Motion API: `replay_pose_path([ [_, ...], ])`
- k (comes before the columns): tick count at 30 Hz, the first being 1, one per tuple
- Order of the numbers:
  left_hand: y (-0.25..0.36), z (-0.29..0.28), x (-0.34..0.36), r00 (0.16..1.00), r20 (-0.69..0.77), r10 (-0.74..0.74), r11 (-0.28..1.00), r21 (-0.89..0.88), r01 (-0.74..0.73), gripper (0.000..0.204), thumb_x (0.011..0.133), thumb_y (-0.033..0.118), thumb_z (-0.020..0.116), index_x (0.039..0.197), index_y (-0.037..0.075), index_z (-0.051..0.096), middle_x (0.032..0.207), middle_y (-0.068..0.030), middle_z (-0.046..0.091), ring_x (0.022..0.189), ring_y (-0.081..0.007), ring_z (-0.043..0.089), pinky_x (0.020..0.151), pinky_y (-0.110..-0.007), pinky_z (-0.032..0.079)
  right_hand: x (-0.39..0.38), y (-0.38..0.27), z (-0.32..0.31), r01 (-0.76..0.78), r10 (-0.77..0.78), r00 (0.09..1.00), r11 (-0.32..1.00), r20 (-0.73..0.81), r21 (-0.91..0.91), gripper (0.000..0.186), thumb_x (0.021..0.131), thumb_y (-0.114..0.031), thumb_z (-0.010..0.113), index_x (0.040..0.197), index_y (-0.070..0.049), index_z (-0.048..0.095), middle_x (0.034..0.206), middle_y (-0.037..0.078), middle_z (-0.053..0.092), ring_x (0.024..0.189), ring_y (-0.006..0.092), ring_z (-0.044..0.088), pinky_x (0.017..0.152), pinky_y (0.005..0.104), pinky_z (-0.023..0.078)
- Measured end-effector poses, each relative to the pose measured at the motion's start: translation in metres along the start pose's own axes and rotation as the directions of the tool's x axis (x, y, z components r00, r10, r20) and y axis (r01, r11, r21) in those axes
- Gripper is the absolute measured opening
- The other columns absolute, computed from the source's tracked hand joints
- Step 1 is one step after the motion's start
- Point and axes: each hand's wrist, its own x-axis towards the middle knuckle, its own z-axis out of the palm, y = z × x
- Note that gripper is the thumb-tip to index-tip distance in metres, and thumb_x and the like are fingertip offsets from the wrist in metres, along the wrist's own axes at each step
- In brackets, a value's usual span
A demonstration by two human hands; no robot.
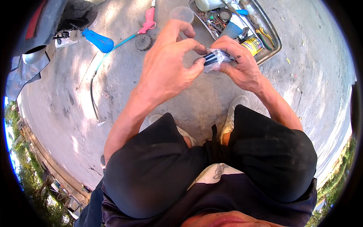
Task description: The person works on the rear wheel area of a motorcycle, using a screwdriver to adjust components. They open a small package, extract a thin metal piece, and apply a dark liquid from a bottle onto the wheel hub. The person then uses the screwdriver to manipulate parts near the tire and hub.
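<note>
Over the concrete floor, my two hands meet at a clear plastic packet [221, 57] with several thin black strips [211, 59] inside. My right hand [242, 62] is closed round the packet's right end, thumb below and fingers above. From the left, my left hand [166, 62] pinches the strips' near-left end between thumb and forefinger; its other fingers are curled and raised. The right end of the packet is hidden by my right fingers, and I cannot tell whether the strips are attached to a sheet.
A metal tray [278, 38] at the far right holds pliers [264, 38], a yellow can [252, 45], a blue cup [231, 30] and loose parts. A red air gun [148, 20] with a hose, a blue-handled tool [99, 41], a round ridged part [144, 42] and a clear bowl [181, 15] are beyond my left hand.
</note>
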Motion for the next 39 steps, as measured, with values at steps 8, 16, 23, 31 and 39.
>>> replay_pose_path([
  [8, 0.003, 0.006, 0.000, 0.989, 0.091, -0.114, 0.986, -0.113, 0.124, 0.013, 0.082, 0.001, 0.073, 0.095, 0.000, 0.071, 0.119, -0.0063, 0.056, 0.096, -0.0151, 0.061, 0.080, -0.031, 0.052, 0.000, -0.003, -0.006, -0.035, 0.035, 0.993, 0.999, 0.117, 0.004, 0.033, 0.092, -0.014, 0.077, 0.122, -0.003, 0.066, 0.107, 0.012, 0.065, 0.099, 0.0315, 0.068, 0.086, 0.0400, 0.054],
  [16, -0.011, 0.018, -0.005, 0.920, 0.232, -0.316, 0.756, -0.524, 0.392, 0.018, 0.084, 0.007, 0.073, 0.095, -0.007, 0.072, 0.115, -0.0098, 0.062, 0.091, -0.0157, 0.069, 0.076, -0.031, 0.055, -0.002, 0.001, -0.011, -0.060, 0.054, 0.983, 0.998, 0.177, 0.025, 0.034, 0.091, -0.013, 0.076, 0.121, -0.001, 0.065, 0.107, 0.013, 0.065, 0.104, 0.0332, 0.066, 0.090, 0.0406, 0.053],
  [23, -0.010, 0.022, -0.007, 0.823, 0.356, -0.442, 0.460, -0.698, 0.549, 0.020, 0.088, 0.007, 0.070, 0.102, -0.006, 0.075, 0.113, -0.0071, 0.069, 0.090, -0.0150, 0.069, 0.074, -0.031, 0.057, 0.005, 0.006, -0.023, -0.073, 0.053, 0.967, 0.995, 0.248, 0.070, 0.032, 0.095, -0.018, 0.074, 0.121, -0.001, 0.065, 0.109, 0.012, 0.066, 0.105, 0.0298, 0.067, 0.091, 0.0400, 0.053],
  [31, -0.016, 0.031, -0.006, 0.753, 0.489, -0.441, 0.380, -0.659, 0.649, 0.023, 0.090, 0.009, 0.068, 0.107, -0.005, 0.074, 0.120, -0.0067, 0.069, 0.096, -0.0146, 0.067, 0.078, -0.030, 0.055, -0.003, 0.002, -0.014, -0.262, 0.217, 0.938, 0.955, 0.270, 0.142, 0.032, 0.096, -0.025, 0.076, 0.117, -0.001, 0.067, 0.102, 0.011, 0.066, 0.099, 0.0276, 0.067, 0.086, 0.0404, 0.053],
  [39, -0.011, 0.031, -0.008, 0.880, 0.337, -0.335, 0.803, -0.387, 0.453, 0.014, 0.086, 0.008, 0.076, 0.095, -0.002, 0.071, 0.116, -0.0031, 0.062, 0.102, -0.0126, 0.063, 0.080, -0.030, 0.054, -0.001, 0.004, -0.015, -0.185, 0.163, 0.939, 0.982, 0.304, 0.043, 0.030, 0.094, -0.023, 0.076, 0.112, 0.000, 0.067, 0.097, 0.015, 0.064, 0.094, 0.0324, 0.065, 0.085, 0.0429, 0.051],
])
